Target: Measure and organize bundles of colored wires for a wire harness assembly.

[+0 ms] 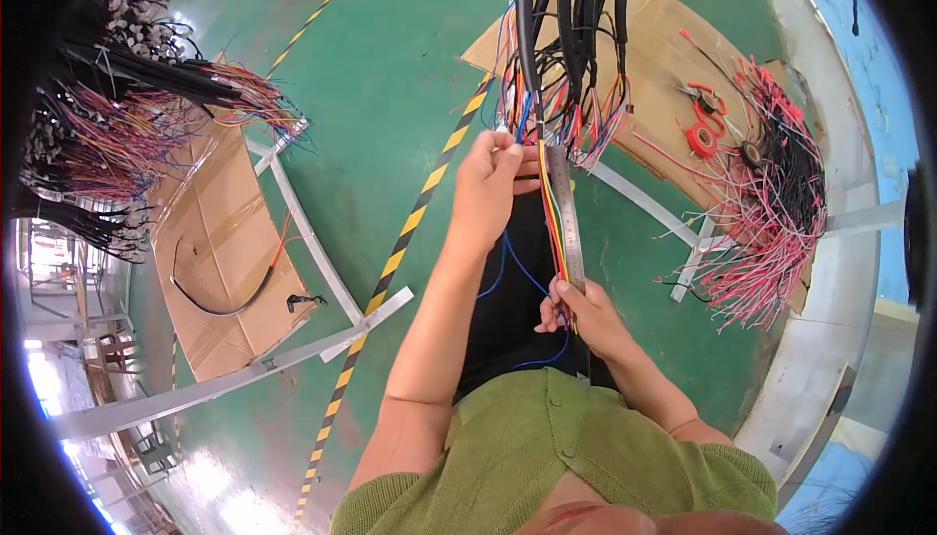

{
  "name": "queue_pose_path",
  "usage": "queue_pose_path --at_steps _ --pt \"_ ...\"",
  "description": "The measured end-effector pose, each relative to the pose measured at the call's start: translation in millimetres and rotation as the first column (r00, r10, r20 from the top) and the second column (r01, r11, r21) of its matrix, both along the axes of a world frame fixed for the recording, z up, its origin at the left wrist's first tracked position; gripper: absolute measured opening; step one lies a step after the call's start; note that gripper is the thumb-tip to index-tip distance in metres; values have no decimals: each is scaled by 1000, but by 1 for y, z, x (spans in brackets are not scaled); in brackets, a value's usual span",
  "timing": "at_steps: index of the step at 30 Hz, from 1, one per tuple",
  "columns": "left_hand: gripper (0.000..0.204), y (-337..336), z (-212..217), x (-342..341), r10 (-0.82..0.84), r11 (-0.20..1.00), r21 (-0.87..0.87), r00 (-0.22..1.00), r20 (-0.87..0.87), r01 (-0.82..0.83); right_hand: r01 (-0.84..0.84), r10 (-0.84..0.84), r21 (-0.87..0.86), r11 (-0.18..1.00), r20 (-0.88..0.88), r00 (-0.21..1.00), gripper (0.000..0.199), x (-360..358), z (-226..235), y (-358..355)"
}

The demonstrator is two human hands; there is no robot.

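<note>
My left hand (490, 186) grips the top of a steel ruler (565, 218) together with a strand of coloured wires (552, 213), just under the hanging black cables (571, 18). My right hand (578, 310) pinches the lower end of the same ruler and wires, holding them stretched straight alongside each other. Loose blue wires (517, 271) loop down between the two hands, in front of my dark trousers.
Bundles of red and black wires (771, 213) lie on cardboard (664, 57) at the right with red tape rolls (700, 140) and cutters. More wire bundles (117, 135) hang at the left above another cardboard sheet (220, 252). Metal frame rails (293, 340) and a yellow-black stripe (400, 252) cross the green floor.
</note>
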State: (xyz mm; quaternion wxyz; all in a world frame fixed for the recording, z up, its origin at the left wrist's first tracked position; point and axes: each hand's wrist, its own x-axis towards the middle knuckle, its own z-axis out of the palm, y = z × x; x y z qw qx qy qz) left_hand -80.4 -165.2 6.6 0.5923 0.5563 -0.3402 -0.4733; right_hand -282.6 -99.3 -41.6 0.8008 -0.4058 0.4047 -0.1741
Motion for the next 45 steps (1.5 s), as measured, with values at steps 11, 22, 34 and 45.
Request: queue_pose_path --at_steps 11,22,34,45 --pt "13 -1 -3 -32 28 994 -77 877 -479 -74 -24 20 -51 998 -73 997 29 4 7 1" --pt "11 2 -3 -35 76 984 -145 981 -180 -103 -64 64 15 998 -60 996 25 5 6 4" --pt "9 6 1 -44 78 968 -250 916 395 26 -46 46 23 999 -17 999 28 5 -2 5" --pt "7 8 13 -42 93 988 -142 974 206 -64 -81 81 21 997 -2 997 28 7 -3 5"
